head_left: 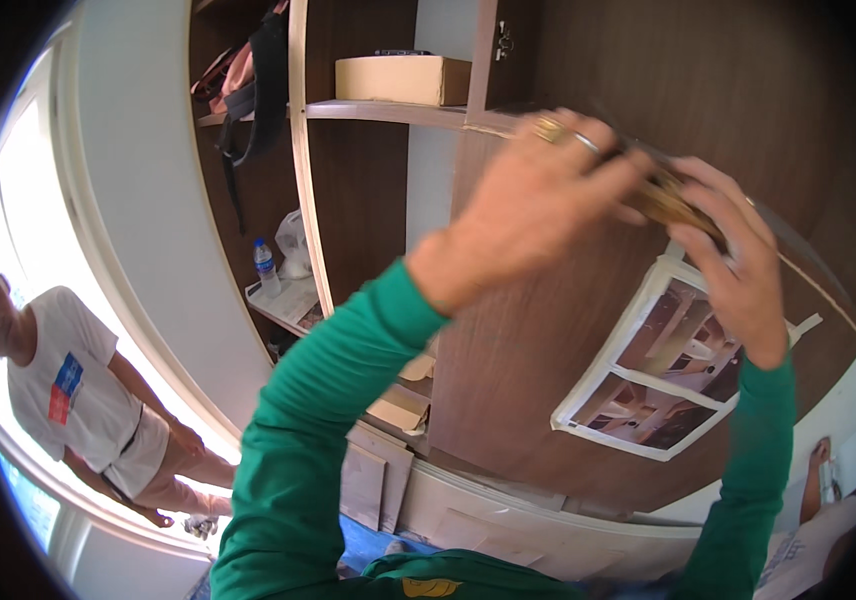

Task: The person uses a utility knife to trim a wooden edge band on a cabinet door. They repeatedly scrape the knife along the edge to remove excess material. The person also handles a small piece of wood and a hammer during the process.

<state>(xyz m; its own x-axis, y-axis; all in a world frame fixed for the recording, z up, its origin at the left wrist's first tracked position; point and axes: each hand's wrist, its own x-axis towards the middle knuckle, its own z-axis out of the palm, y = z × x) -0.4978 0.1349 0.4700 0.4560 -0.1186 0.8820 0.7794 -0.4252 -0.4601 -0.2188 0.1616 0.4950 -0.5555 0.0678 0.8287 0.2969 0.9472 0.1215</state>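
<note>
Brown piece (678, 205), blurred, is up before the wooden panel (518, 340), above the taped pictures (638, 408); the right hand (743, 265) has fingers bent round it, the left hand (538, 195) is half curled, its grip unclear; two-handed handling seems the step, and the next move calls for steady fingers

No wording can be read; the bottle (270, 283) has a blue label (264, 262), its print too small; the white shirt (33, 390) bears a blue-and-red patch (65, 388), perhaps lettered; the green top (493, 568) carries a yellow emblem (431, 587).
</note>
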